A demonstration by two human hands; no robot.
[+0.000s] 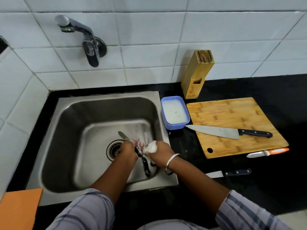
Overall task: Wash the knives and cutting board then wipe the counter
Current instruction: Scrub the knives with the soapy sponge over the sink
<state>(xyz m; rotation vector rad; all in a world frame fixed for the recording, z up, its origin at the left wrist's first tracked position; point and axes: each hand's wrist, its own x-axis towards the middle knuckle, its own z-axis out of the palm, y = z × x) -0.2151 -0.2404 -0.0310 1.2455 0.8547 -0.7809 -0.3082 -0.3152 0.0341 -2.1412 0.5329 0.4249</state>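
Observation:
Over the steel sink point(69, 130), my left hand point(127, 149) grips a small knife point(122, 135) whose blade points up and left. My right hand point(159, 155) presses a soapy sponge point(151, 147) against it, with foam on the fingers. Another knife point(146, 165) with a black handle lies in the basin under my hands. A wooden cutting board point(232, 117) lies on the black counter to the right with a chef's knife point(227, 131) on it. Beside the board lie an orange-handled peeler point(269, 152) and a black-handled knife point(232, 173).
A blue tub point(174, 112) of soapy water stands between sink and board. A wooden knife block point(197, 73) stands against the tiled wall. The tap point(83, 35) juts from the wall above the sink. An orange cloth point(18, 211) lies at the near left.

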